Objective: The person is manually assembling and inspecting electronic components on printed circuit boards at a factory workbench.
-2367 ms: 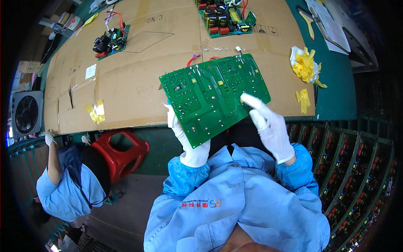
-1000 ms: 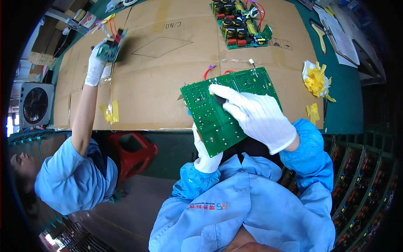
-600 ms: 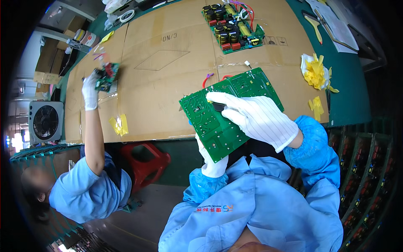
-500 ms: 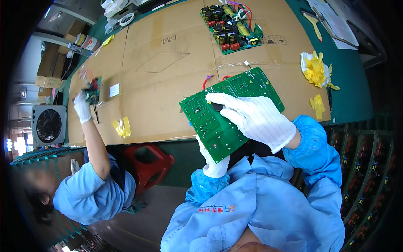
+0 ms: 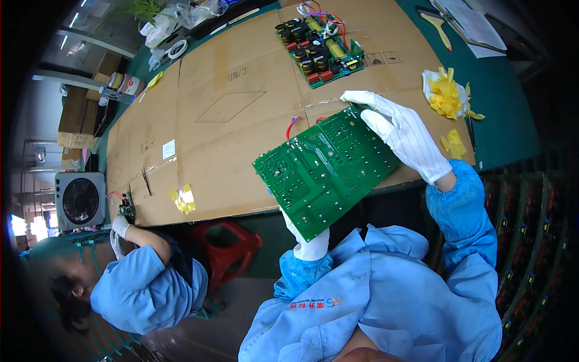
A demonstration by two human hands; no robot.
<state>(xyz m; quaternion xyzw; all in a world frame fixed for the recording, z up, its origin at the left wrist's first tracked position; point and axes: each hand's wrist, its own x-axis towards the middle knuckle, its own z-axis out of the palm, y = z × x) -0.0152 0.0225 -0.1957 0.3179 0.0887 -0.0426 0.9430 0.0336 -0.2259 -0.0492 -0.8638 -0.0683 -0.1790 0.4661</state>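
I hold a large green circuit board (image 5: 325, 169), solder side up, tilted above the near edge of the cardboard-covered table (image 5: 235, 120). My left hand (image 5: 304, 238), in a white glove, grips the board's near lower edge from beneath. My right hand (image 5: 401, 133), also gloved, holds the board's far right corner with fingers along its edge. Red wires (image 5: 295, 123) stick out from under the board's far side.
A second green board with black and red components (image 5: 319, 48) lies at the far side of the cardboard. Yellow tape scraps on a white cloth (image 5: 446, 93) sit right. At the left, a co-worker in blue (image 5: 145, 283) holds a small board (image 5: 126, 211). A fan (image 5: 78, 199) and red stool (image 5: 226, 250) are there too.
My right hand slid from the middle of the board to its far right corner. The co-worker drew their arm and the small board back from the table toward themselves.
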